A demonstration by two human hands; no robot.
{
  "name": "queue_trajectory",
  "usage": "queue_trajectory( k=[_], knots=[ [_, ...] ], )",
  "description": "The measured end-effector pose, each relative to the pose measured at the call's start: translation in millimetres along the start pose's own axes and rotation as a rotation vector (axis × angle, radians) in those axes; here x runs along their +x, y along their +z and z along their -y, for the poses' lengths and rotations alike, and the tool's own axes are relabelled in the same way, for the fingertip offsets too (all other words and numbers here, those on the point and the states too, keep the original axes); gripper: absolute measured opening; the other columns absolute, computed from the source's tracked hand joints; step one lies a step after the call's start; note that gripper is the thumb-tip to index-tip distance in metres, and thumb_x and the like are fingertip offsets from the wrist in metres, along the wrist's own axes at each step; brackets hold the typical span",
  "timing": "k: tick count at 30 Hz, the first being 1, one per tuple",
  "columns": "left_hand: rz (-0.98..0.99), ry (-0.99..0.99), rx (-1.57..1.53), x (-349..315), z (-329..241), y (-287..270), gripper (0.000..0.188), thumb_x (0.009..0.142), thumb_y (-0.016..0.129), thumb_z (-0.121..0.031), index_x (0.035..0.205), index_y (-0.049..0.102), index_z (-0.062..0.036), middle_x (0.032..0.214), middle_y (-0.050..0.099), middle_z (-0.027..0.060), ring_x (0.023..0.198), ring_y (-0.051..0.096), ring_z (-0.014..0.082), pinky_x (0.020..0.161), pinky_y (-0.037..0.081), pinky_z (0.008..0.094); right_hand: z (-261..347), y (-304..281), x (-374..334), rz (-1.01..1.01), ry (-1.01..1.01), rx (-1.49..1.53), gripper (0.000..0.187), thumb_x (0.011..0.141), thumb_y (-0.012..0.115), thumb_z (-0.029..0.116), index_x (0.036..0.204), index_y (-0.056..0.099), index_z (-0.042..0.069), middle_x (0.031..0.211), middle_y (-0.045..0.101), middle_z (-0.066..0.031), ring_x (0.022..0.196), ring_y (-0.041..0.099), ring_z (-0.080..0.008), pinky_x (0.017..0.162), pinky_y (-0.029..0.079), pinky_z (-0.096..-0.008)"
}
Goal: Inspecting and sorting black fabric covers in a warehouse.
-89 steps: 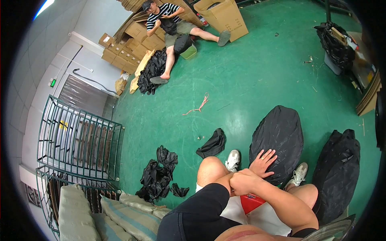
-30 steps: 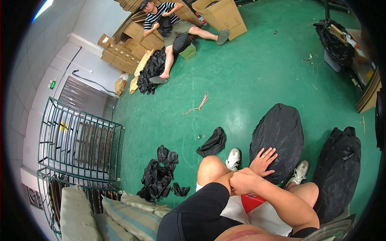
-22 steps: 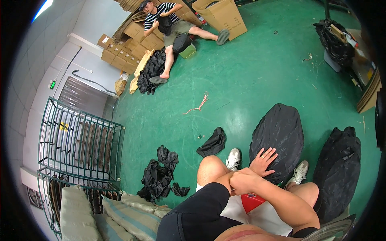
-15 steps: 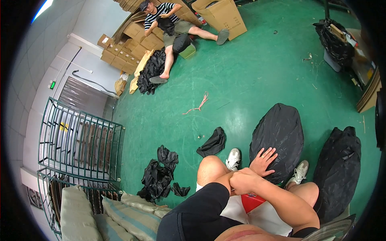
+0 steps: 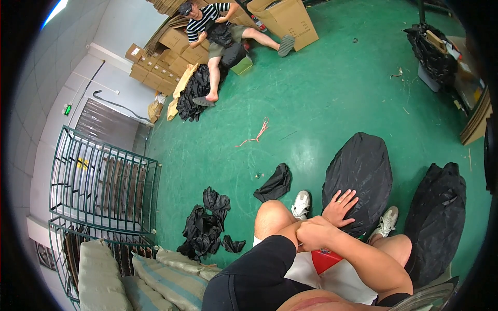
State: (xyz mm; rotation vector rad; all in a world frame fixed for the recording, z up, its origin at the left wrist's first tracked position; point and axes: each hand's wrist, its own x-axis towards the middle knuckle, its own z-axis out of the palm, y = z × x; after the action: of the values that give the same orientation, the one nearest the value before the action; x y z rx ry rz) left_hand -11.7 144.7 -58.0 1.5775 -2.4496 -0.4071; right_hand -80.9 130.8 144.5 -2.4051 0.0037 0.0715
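Observation:
My left hand (image 5: 340,208) lies flat with fingers spread on a large oval of black, creased fabric (image 5: 358,171), which sits on the floor between my shoes. A ring shows on one finger. My right hand (image 5: 315,233) is closed around my left forearm near the wrist, its fingers partly hidden. Below my hands, a red object (image 5: 326,260) shows between my thighs, mostly covered by my arms. Right of my leg is another long black fabric bundle (image 5: 437,223). A smaller folded black piece (image 5: 275,183) rests left of my shoe.
Crumpled black fabric (image 5: 201,230) lies at left on the green floor, near a green metal rack (image 5: 104,181) and stuffed woven sacks (image 5: 166,280). Pink string (image 5: 254,139) lies ahead. A seated co-worker (image 5: 218,31) handles black fabric beside cardboard boxes (image 5: 285,26).
My hands and the fabric under them stay practically still. At the back, the co-worker's hands and the black fabric they handle have shifted slightly.

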Motion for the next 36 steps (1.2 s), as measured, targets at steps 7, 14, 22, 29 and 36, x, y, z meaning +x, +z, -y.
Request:
queue_trajectory(
  k=[7, 14, 22, 29, 36],
  knots=[
    [-0.005, 0.0, -0.003, -0.3, 0.5, 0.3, 0.083, 0.087, 0.059, -0.053, 0.152, 0.031, -0.0088, 0.161, 0.019, 0.0161, 0.149, 0.019, 0.0326, 0.119, 0.011, 0.053, -1.8, 3.3, 0.8, 0.002, 0.003, -0.009, 0.044, 0.076, 0.072, 0.048, 0.076, 0.074, 0.004, 0.08, 0.071, -0.0178, 0.076, 0.071, -0.0339, 0.069, 0.057, -0.0431],
    [-0.012, 0.007, -0.008, 0.5, -0.2, 0.4, 0.083, 0.087, 0.058, -0.053, 0.152, 0.031, -0.0086, 0.161, 0.02, 0.0161, 0.149, 0.019, 0.0325, 0.119, 0.011, 0.0531, -0.8, 1.3, -0.9, 0.0, 0.003, -0.01, 0.044, 0.076, 0.072, 0.048, 0.076, 0.074, 0.004, 0.08, 0.071, -0.0177, 0.076, 0.071, -0.0337, 0.069, 0.057, -0.0432],
    [-0.039, 0.009, -0.012, -0.2, -1.1, -3.3, 0.086, 0.085, 0.061, -0.052, 0.151, 0.03, -0.0074, 0.16, 0.022, 0.0164, 0.148, 0.021, 0.0327, 0.119, 0.013, 0.0539, 0.5, 0.9, 0.2, 0.011, 0.01, -0.024, 0.044, 0.076, 0.073, 0.048, 0.076, 0.074, 0.004, 0.08, 0.071, -0.0171, 0.077, 0.071, -0.0334, 0.07, 0.057, -0.0429],
    [-0.03, 0.011, -0.015, 2.2, -2.7, -2.8, 0.086, 0.085, 0.062, -0.052, 0.151, 0.03, -0.0075, 0.16, 0.022, 0.0164, 0.148, 0.021, 0.0326, 0.119, 0.014, 0.0539, -2.8, 7.5, -0.5, -0.046, 0.007, 0.003, 0.047, 0.076, 0.073, 0.05, 0.075, 0.073, 0.003, 0.079, 0.071, -0.0176, 0.076, 0.071, -0.0343, 0.069, 0.056, -0.0435],
    [-0.021, 0.004, 0.001, 1.2, -1.2, -3.1, 0.085, 0.085, 0.06, -0.053, 0.152, 0.03, -0.0078, 0.16, 0.022, 0.0161, 0.148, 0.021, 0.0324, 0.119, 0.013, 0.0536, -2.8, 6.9, 1.3, -0.027, -0.007, 0.004, 0.048, 0.077, 0.072, 0.051, 0.076, 0.073, 0.003, 0.08, 0.071, -0.0178, 0.076, 0.071, -0.0346, 0.07, 0.056, -0.044]
  ],
)
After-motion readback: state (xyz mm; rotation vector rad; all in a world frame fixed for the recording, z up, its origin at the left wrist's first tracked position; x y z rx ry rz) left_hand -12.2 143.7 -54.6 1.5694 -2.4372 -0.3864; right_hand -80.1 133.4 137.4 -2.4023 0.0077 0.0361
